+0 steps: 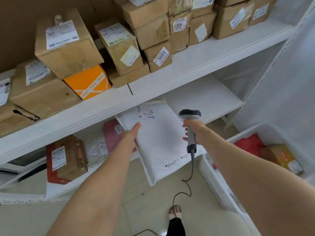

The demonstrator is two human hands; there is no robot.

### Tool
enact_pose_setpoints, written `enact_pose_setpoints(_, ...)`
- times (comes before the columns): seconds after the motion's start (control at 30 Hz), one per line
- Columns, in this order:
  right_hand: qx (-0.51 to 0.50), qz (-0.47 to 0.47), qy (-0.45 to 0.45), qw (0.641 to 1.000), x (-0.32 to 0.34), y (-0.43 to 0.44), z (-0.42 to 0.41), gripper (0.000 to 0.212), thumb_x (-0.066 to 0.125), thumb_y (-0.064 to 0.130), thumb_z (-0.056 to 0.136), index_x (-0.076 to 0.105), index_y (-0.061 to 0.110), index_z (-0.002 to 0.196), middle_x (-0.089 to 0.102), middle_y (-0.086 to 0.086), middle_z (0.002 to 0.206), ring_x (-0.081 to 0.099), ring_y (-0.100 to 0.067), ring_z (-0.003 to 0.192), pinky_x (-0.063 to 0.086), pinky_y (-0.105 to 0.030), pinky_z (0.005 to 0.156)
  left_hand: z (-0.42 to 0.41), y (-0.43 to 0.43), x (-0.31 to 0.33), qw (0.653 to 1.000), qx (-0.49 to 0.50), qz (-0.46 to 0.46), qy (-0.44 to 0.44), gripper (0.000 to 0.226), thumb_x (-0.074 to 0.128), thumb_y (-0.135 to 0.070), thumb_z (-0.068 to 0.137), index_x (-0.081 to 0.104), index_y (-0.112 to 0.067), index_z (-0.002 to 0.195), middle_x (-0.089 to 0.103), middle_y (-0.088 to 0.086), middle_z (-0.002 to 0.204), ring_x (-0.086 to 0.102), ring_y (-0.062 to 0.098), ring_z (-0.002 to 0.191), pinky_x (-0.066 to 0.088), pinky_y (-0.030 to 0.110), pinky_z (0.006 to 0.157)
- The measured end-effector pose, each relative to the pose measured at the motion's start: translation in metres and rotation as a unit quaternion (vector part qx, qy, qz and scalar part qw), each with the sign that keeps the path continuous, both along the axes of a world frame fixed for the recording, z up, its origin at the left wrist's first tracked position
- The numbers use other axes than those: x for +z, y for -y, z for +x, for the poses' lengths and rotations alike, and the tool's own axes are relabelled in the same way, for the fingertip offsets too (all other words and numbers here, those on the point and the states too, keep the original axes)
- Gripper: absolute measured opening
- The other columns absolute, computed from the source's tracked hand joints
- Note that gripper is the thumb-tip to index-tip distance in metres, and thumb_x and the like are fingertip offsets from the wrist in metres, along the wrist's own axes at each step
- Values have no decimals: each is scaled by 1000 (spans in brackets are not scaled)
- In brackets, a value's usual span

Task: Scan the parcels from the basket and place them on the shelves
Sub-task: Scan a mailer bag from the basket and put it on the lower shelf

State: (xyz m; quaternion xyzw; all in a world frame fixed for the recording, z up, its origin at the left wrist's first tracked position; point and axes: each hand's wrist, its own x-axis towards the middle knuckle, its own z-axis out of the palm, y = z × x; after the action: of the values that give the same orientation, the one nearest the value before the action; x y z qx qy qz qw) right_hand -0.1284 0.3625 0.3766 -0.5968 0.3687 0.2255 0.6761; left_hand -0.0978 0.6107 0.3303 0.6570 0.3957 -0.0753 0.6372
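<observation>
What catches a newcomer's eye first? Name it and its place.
Centre: the left hand holds a white mailer, the right hand grips a scanner beside it. Upper left, an orange box stands out among brown cartons on the white shelf.

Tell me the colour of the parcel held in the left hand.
The parcel is white; head view.
</observation>
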Motion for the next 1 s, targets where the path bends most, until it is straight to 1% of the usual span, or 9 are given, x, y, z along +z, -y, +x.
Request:
enact_pose_setpoints(0.07, 3, -4, -1, 1000, -16, -11, 21, 26, 63, 5, 81, 51, 5, 104, 46, -13, 101, 49, -26, 82, 56, -43, 67, 20, -8, -10, 1000, 4, 0, 10, 60, 83, -33, 70, 57, -4, 115, 64, 8, 111, 64, 27, 101, 52, 42, 93)
enact_pose_setpoints(0.13, -3, -15, 5, 1000, -30, -20, 40, 18, 62, 6, 82, 50, 6, 95, 45, -12, 92, 47, -26, 77, 55, -46, 77, 41, -14, -23, 1000, 6, 4, 17, 60, 83, -30, 72, 58, -3, 119, 65, 11, 115, 65, 27, 101, 52, 41, 92)
enact_pose_setpoints(0.23, -15, -30, 23, 999, -57, -30, 71, 18, 60, 6, 84, 45, 10, 76, 40, -6, 77, 41, -19, 67, 40, -30, 63, 73, -21, -50, 1000, -3, 13, 16, 48, 82, -30, 73, 61, -3, 107, 66, 12, 110, 66, 27, 99, 53, 40, 91)
enact_pose_setpoints(0.37, -28, -26, 43, 998, -107, -42, 108, 20, 61, 4, 84, 47, 11, 72, 41, -5, 73, 40, -17, 63, 34, -30, 61, 114, -28, -97, 999, -10, 43, 17, 37, 81, -35, 73, 60, -9, 89, 66, 9, 103, 64, 23, 89, 53, 37, 90)
enact_pose_setpoints(0.53, -10, -19, 48, 999, -174, -63, 140, 8, 64, 5, 83, 56, 5, 86, 44, -4, 72, 41, -16, 62, 33, -26, 56, 152, -32, -152, 998, -8, 47, 28, 54, 82, -41, 70, 64, -3, 104, 67, 8, 100, 66, 22, 88, 54, 33, 85)
enact_pose_setpoints(0.67, 8, -9, 41, 999, -218, -73, 154, 9, 64, 6, 82, 56, 7, 86, 44, -3, 72, 41, -16, 62, 32, -26, 57, 179, -46, -198, 999, -5, 17, 32, 92, 88, -57, 34, 66, -5, 107, 71, 9, 102, 70, 24, 88, 56, 43, 87)
enact_pose_setpoints(0.8, 19, -5, 38, 999, -243, -83, 167, 16, 63, 5, 83, 54, 4, 96, 44, -3, 72, 40, -16, 62, 32, -26, 57, 187, -50, -211, 999, 4, 30, 45, 56, 83, -39, 69, 64, -4, 109, 69, 9, 104, 68, 23, 93, 55, 38, 88)
enact_pose_setpoints(0.9, 35, -13, 40, 998, -247, -91, 176, 19, 64, 6, 83, 53, 4, 98, 44, -3, 72, 41, -16, 63, 34, -28, 60, 187, -57, -222, 998, -22, 27, 46, 78, 88, -45, 52, 65, -5, 114, 71, 10, 106, 70, 24, 93, 55, 41, 89)
enact_pose_setpoints(1.0, 38, -4, 49, 998, -245, -99, 180, 16, 65, 5, 83, 53, 4, 93, 43, -3, 71, 39, -15, 62, 32, -28, 58, 178, -65, -233, 996, -51, 68, 28, 79, 92, -24, 51, 60, -5, 121, 68, 14, 113, 68, 26, 96, 55, 43, 88)
